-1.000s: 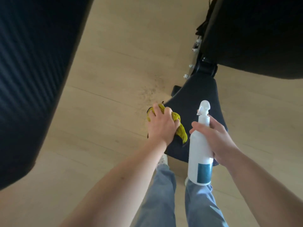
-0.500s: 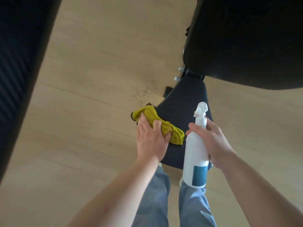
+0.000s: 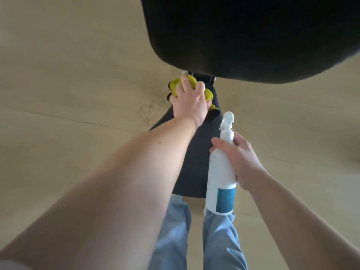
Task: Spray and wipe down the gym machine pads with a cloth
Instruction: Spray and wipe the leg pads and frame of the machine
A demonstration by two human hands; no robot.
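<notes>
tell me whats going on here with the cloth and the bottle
A person is cleaning a gym machine. Their left hand grips a bunched yellow cloth and presses it on the far end of the narrow dark seat pad, just below the big black pad. Their right hand holds a white spray bottle upright beside the seat pad. No spray is visible.

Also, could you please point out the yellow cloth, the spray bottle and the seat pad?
yellow cloth (image 3: 208, 94), head view, fold beside the knuckles
spray bottle (image 3: 221, 172), head view, white body
seat pad (image 3: 194, 162), head view, bare middle
</notes>
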